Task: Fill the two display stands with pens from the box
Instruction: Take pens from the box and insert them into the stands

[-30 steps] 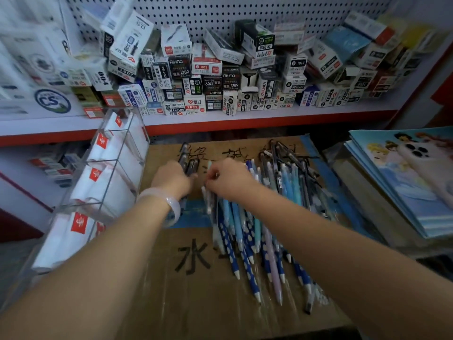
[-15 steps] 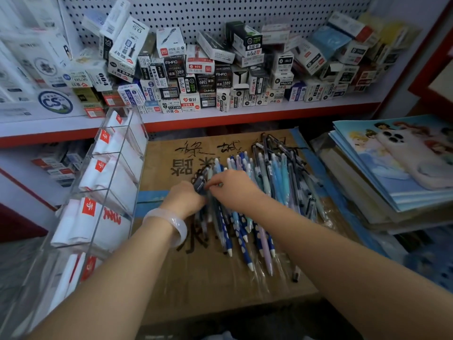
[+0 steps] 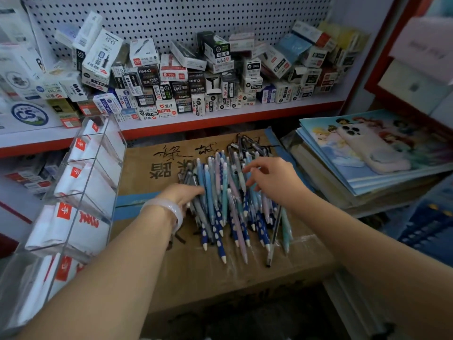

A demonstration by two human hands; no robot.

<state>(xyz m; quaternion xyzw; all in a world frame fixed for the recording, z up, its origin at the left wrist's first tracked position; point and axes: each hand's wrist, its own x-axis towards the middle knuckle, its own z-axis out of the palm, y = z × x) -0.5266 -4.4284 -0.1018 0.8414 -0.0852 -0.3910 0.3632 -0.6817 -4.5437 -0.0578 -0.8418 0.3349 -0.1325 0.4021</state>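
early going: pen pile [image 3: 230, 204] heaped on cardboard box [image 3: 196, 273], left hand [image 3: 185, 196] gripping some, right hand [image 3: 268, 180] spread loose; clear acrylic stand [image 3: 90, 173] penless.

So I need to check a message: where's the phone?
In the head view the phone lies camera-side up at the right, on the stack of picture books, right of the pens.

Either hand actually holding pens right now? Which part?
The left hand grips a bunch from the pen pile near its upper, clip end. The right hand hovers over the pile with fingers spread, holding nothing.
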